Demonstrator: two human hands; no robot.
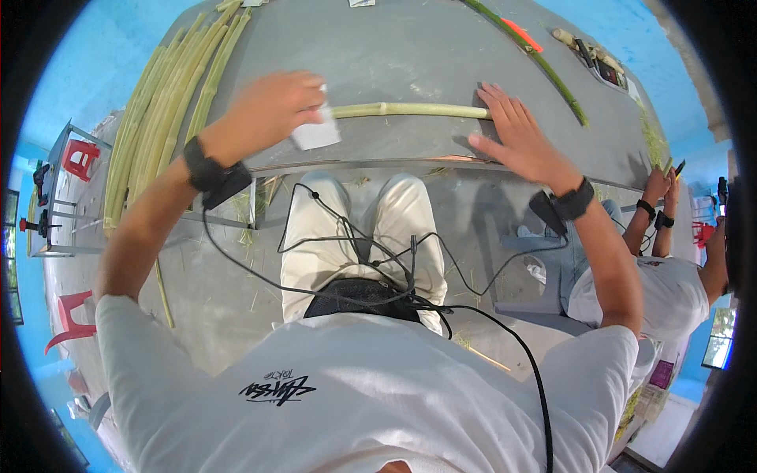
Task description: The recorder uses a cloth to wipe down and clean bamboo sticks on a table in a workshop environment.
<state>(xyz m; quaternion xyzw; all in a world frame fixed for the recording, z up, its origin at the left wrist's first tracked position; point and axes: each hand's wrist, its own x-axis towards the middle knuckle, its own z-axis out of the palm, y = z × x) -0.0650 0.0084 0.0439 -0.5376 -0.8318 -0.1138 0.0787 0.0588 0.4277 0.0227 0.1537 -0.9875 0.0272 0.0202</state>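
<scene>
On the grey tabletop (410,55) in front of us, a pale green peeled stalk (410,110) lies crosswise, smooth and round, with one faint node ring near its middle. Our left hand (272,110) is curled around a small grey rectangular piece (315,132), a blade or scraper by the look of it, pinched firmly at the stalk's left end, though motion blur hides the edge. Our right hand (516,138) lies flat with fingers spread, gripping nothing, pressing down at the stalk's right end. To do this well, we'd keep that palm heavy so the stalk can't roll, and draw the piece along in shallow, even strokes. Off to the left sits a bundle of long stalks (158,110), fibrous and straight.
</scene>
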